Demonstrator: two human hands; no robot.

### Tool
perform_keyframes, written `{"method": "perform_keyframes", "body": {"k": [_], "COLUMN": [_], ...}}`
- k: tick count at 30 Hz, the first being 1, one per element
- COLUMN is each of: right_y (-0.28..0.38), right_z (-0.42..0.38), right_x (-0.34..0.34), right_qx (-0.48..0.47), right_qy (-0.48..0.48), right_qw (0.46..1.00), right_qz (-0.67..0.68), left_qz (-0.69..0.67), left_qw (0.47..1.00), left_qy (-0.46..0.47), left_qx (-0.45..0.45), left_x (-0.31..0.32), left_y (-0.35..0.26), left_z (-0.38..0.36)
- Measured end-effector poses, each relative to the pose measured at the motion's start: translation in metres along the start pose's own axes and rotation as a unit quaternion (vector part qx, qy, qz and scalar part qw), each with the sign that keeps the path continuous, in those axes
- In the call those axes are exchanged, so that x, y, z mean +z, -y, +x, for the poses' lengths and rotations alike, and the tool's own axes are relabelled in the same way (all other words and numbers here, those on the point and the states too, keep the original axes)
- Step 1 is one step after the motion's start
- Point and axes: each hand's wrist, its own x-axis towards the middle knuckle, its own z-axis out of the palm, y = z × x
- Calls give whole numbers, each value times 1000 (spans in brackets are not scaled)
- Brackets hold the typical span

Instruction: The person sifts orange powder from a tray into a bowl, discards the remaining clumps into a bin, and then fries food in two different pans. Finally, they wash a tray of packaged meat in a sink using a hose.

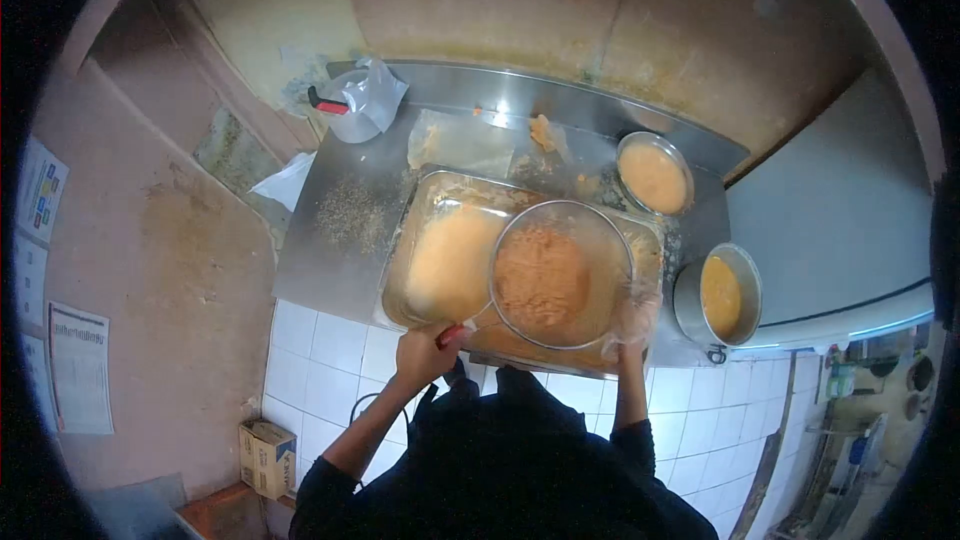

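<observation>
My left hand (pixel 425 355) is closed around the red handle of a large round strainer (pixel 565 346). A wet orange mash (pixel 543 278) lies in its mesh. Under the strainer is a rectangular metal tray (pixel 398 250) with a pale orange, grainy mass (pixel 450 260) heaped in its left part. My right hand (pixel 636 315) wears a clear plastic glove and is at the strainer's right rim, over the tray's right end. Its fingers are blurred, and I cannot tell whether they grip the rim.
On the steel counter (pixel 335 265), a round pan of orange liquid (pixel 655 175) stands at back right, and a deep pot (pixel 690 305) with yellow-orange contents at right. A clear plastic jug (pixel 350 125) with a red-and-black handle and a plastic bag (pixel 378 90) is at back left.
</observation>
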Motion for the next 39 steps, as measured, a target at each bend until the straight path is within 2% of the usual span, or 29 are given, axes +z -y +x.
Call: {"method": "perform_keyframes", "body": {"k": [2, 3, 4, 5, 6, 8, 9, 12, 14, 15, 16, 17, 18, 20, 21, 22, 23, 26, 28, 29, 30, 31, 33, 34, 35, 36, 38, 39], "right_y": [16, 22, 12, 4, -31, -48, -39, 17, 39, 48, 51, 48, 45, 33, 59, 68, 73, 83, 92, 97, 95, 93, 59, 53, 46, 44, 77, 88], "right_z": [-16, -23, -21, -20, -12, -9, -7, -27, -28, -24, -21, -17, -13, -12, -18, -24, -22, -11, -12, -12, -8, -4, -12, -10, -10, -12, -8, -6], "right_x": [24, 31, 25, 18, -15, -22, -8, 24, 26, 25, 20, 13, 6, 0, 27, 36, 45, 49, 50, 56, 56, 56, 41, 36, 28, 24, 34, 38], "right_qx": [-34, -49, -67, -85, -99, -107, -107, -82, -40, -9, 22, 21, 17, -23, 62, 66, 63, 19, 66, 129, 123, 118, -8, 12, 36, 57, -15, -48], "right_qy": [-1, 4, -7, -18, -46, -67, -62, -54, -31, -15, 3, -8, -19, -19, -4, 0, 5, -8, -38, -56, -61, -65, -35, -20, -6, 6, -1, -1], "right_qw": [986, 970, 969, 969, 982, 984, 977, 934, 940, 962, 977, 996, 999, 988, 974, 981, 987, 998, 983, 946, 944, 943, 996, 987, 973, 952, 969, 974], "right_qz": [-161, -240, -236, -233, -152, -123, -175, -343, -337, -273, -210, -84, 44, -154, -217, -183, -145, -60, -168, -292, -299, -305, -85, -158, -230, -300, -248, -222], "left_qz": [46, 40, 38, 24, 12, 105, 82, -19, 33, 38, 92, 58, 66, 97, 112, 129, 85, 20, 38, 59, 78, 34, 29, 29, 92, 85, 59, 42], "left_qw": [997, 991, 980, 990, 996, 993, 996, 994, 992, 992, 987, 995, 992, 993, 992, 989, 995, 998, 998, 997, 996, 997, 997, 996, 993, 993, 995, 994], "left_qy": [7, 32, 57, 47, 38, 50, 33, 38, 36, 22, 20, 26, 62, 2, 15, 26, 10, -64, -36, -27, -24, -62, -60, -55, 0, -7, -43, -31], "left_qx": [-65, -127, -188, -134, -81, -32, 10, -102, -117, -123, -129, -71, -82, -62, -63, -65, -57, -8, -32, -41, -48, -31, -46, -57, -75, -77, -70, -94], "left_x": [-2, -31, -60, -31, -5, 2, -3, 3, -10, -16, -25, -15, -15, -3, -8, -15, -19, -20, -13, -14, -20, -28, -24, -24, -17, -21, -19, -16], "left_y": [47, 31, 14, 49, 83, 27, -3, 67, 81, 71, 23, 19, 1, 29, 41, 52, 55, 32, 37, 38, 27, 14, 16, 19, 31, 29, 18, 22], "left_z": [-10, -1, 9, -3, -16, -3, 5, -9, -12, -10, -2, -8, -6, -10, -10, -9, -8, -12, -15, -17, -7, -5, -11, -17, -20, -26, -20, -26]}}
